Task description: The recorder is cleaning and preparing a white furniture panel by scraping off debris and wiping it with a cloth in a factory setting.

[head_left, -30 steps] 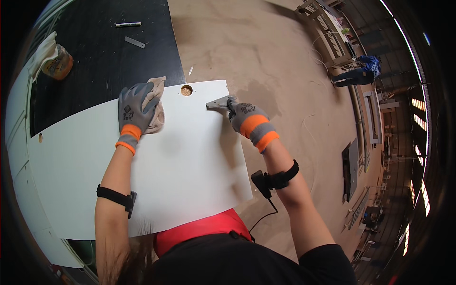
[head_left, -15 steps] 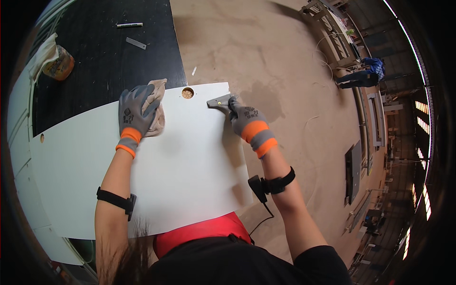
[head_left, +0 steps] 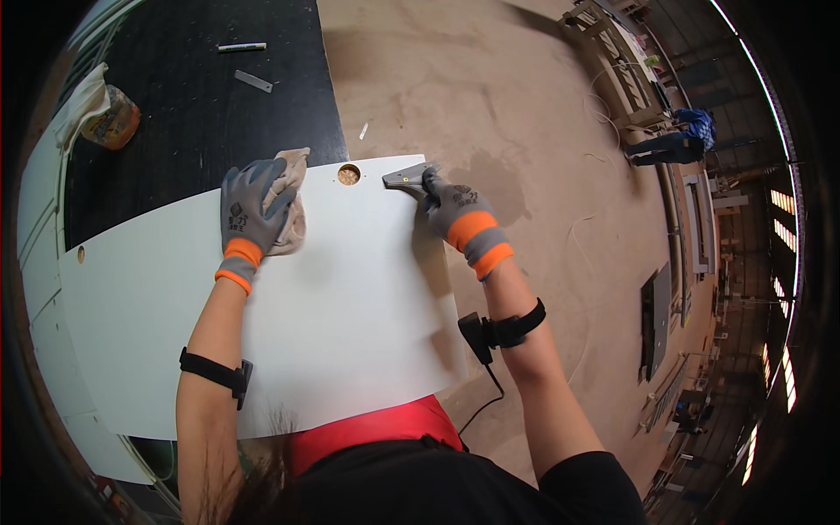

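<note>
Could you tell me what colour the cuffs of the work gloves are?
Orange, on grey gloves, clearest in the head view.

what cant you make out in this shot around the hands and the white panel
Head view only:
- Scraper: its handle is hidden inside the right hand.
- Cloth: mostly covered by the left hand.
- White panel: near edge hidden by the person's body.
- Jar: its contents are too small to tell.
</note>
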Motion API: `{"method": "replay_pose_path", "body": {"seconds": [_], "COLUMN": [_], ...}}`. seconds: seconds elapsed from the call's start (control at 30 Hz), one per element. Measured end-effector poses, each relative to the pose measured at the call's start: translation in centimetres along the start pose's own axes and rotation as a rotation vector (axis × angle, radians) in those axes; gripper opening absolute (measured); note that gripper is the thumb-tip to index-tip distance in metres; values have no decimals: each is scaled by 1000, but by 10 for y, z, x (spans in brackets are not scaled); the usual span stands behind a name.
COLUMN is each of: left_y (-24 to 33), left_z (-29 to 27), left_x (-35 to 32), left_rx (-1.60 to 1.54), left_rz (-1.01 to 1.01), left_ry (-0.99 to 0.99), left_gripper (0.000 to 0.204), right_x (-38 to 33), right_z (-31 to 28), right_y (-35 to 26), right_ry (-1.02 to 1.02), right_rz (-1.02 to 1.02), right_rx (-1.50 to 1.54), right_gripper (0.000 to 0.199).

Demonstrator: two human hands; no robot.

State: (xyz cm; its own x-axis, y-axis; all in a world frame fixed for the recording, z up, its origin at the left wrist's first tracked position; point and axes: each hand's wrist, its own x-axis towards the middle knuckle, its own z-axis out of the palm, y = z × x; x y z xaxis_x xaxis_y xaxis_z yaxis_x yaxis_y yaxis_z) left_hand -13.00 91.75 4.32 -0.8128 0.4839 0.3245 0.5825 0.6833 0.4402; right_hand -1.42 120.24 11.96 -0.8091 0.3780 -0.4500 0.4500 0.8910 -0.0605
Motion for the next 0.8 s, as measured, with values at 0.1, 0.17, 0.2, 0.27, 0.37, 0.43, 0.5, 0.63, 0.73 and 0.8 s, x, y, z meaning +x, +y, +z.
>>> {"method": "replay_pose_path", "body": {"seconds": [0.1,0.17,0.2,0.27,0.37,0.43,0.5,0.63,0.73,0.8], "left_y": [0,1,3,4,2,2,3,6,2,6], "left_z": [0,-1,-2,-3,-4,-4,-2,-4,-4,-5], "left_x": [1,1,1,1,2,1,2,3,3,5], "left_rx": [-3,-4,-2,4,-26,-10,-9,-18,-2,5], "left_rz": [-2,-3,-6,-9,-36,-24,-24,-38,-49,-39], "left_ry": [-10,-17,-13,-7,-40,-30,-29,-53,-74,-68], "left_gripper": [35,35,35,34,34,35,36,36,38,38], "right_x": [5,9,12,15,17,14,17,23,27,32], "right_z": [-2,-5,-10,-12,-15,-26,-30,-42,-46,-44], "right_y": [3,3,2,4,14,14,22,28,31,39], "right_ry": [8,26,5,-15,56,-98,-87,-111,-146,-147], "right_rz": [-42,-69,-73,-81,-208,-189,-231,-346,-363,-387], "right_rx": [-15,-40,-46,-51,-84,-128,-148,-146,-152,-192], "right_gripper": [48,48,47,47,45,42,41,39,41,43]}}
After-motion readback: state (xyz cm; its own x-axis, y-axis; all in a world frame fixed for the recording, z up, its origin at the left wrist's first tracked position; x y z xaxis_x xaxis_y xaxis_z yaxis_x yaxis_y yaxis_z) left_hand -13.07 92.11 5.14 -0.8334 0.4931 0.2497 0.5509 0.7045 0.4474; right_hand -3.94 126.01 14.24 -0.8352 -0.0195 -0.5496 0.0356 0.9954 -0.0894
